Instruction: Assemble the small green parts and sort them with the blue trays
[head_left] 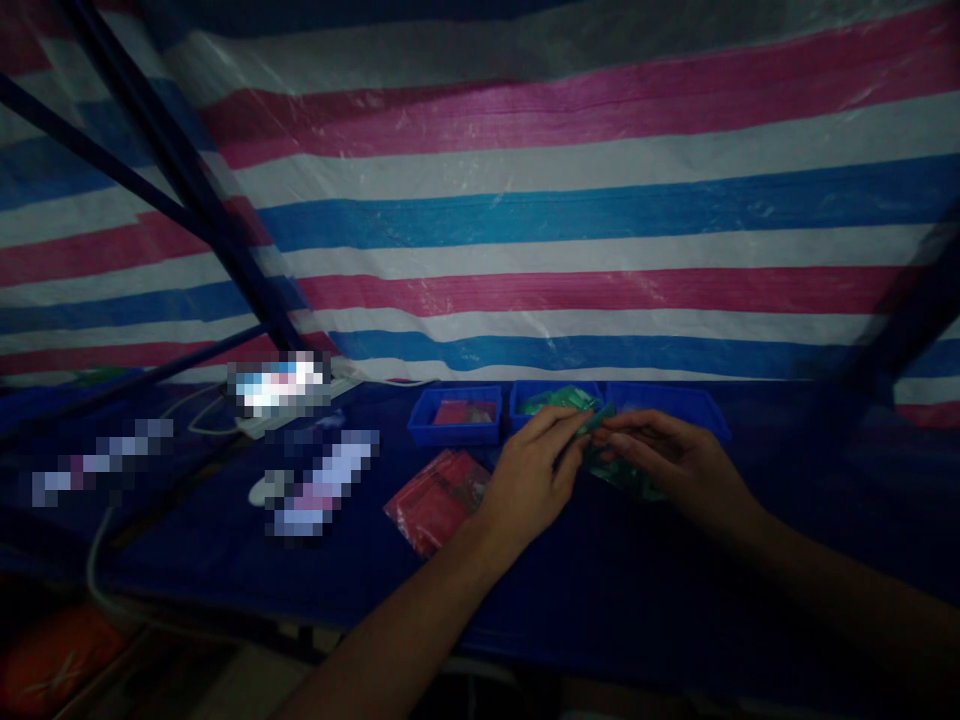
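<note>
Over the blue table (570, 590), my left hand (534, 468) and my right hand (679, 455) meet at a small green plastic packet (598, 418). The fingers of both hands are closed in a pinch on its edges. More green packets (619, 470) lie on the table just under my fingertips, partly hidden by the hands. Beside my left wrist is a loose pile of red plastic packets (442, 500). Behind the hands, a blue bin (517, 425) holds green packets.
To the left stands a blue bin (420, 428) with red packets. Another blue bin (709, 405) is behind my right hand; its contents are too dark to make out. A white mouse-like object (264, 490), a power strip (259, 424) and blurred-out items lie farther left. Striped sheeting (570, 220) hangs behind.
</note>
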